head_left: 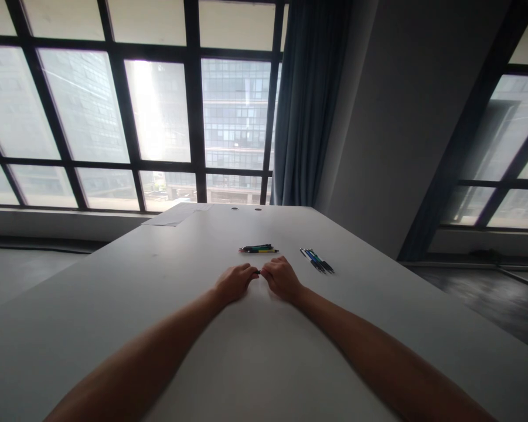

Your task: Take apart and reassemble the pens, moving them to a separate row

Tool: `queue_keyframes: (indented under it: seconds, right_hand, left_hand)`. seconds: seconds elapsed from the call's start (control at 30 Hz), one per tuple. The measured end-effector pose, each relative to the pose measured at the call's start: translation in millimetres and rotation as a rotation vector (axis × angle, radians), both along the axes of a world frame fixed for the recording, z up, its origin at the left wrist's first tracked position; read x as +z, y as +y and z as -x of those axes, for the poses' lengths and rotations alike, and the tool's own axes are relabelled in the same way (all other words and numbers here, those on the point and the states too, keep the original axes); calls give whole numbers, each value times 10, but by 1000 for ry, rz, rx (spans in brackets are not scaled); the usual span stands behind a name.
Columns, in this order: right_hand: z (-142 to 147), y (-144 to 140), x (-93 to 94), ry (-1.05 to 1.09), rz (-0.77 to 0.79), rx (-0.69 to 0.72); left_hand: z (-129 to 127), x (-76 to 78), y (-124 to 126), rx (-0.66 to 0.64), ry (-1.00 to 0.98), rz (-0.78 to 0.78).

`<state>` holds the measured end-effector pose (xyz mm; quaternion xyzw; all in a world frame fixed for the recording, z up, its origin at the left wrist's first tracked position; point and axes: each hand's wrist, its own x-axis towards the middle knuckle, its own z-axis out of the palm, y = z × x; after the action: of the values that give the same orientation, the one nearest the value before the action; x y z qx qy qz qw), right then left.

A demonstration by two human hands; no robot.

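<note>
My left hand (234, 282) and right hand (281, 277) pinch one small dark pen (258, 272) by its ends; it looks light, stiff and slippery.

Small dark object (258, 272) between the hands (259, 280), mostly hidden, unidentifiable.

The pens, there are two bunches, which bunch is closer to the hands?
The bunch with yellow and green pens, lying sideways on the table just beyond the two hands. The blue and black bunch lies off to the right, slanted, farther from them.
</note>
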<state>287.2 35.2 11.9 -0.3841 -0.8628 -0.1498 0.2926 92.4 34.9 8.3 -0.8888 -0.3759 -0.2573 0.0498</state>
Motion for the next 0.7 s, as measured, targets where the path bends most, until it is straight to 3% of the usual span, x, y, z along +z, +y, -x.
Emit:
queue_keyframes:
  seconds: [0.13,0.23,0.33,0.47,0.7]
  right_hand:
    - [-114,90,6,94,13,-161]
    - [-225,119,41,126,-34,-273]
    - [-187,69,42,47,-78,-157]
    - [35,-35,-17,4,12,43]
    - [-58,5,-4,-32,-44,-141]
  left_hand:
    - [-16,-5,22,115,3,-46]
    - [-16,-30,50,201,-17,13]
    - [-6,-53,66,99,-56,34]
    - [21,-53,65,-29,-155,28]
    - [28,0,34,193,-152,66]
